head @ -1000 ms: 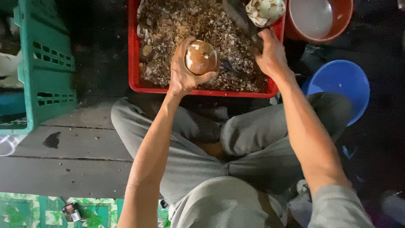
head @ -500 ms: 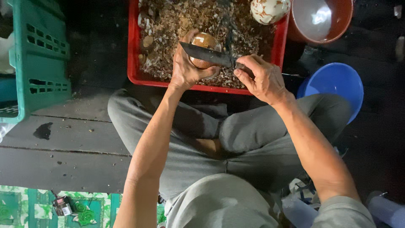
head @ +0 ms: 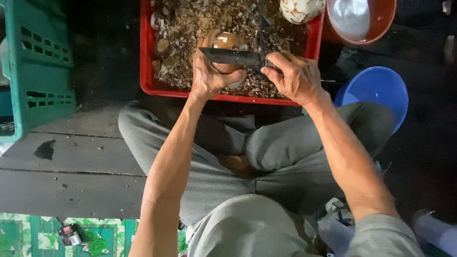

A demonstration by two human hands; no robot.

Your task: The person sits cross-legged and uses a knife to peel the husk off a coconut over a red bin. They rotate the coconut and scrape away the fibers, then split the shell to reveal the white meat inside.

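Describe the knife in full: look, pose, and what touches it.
The knife has a broad, dark, dull metal blade tapering to a point on the left. It lies roughly level above the red tray, across the round brown shell held in the left hand. The right hand hides its handle.

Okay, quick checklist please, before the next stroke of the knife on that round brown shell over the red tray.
1. Left hand grips the round brown shell: ok.
2. Right hand closed on the knife handle: ok.
3. Blade lies across the shell: ok.
4. Left thumb clear of the edge: cannot tell.
5. Shell held over the red tray of shavings: ok.
6. Orange bowl clear of both hands: ok.
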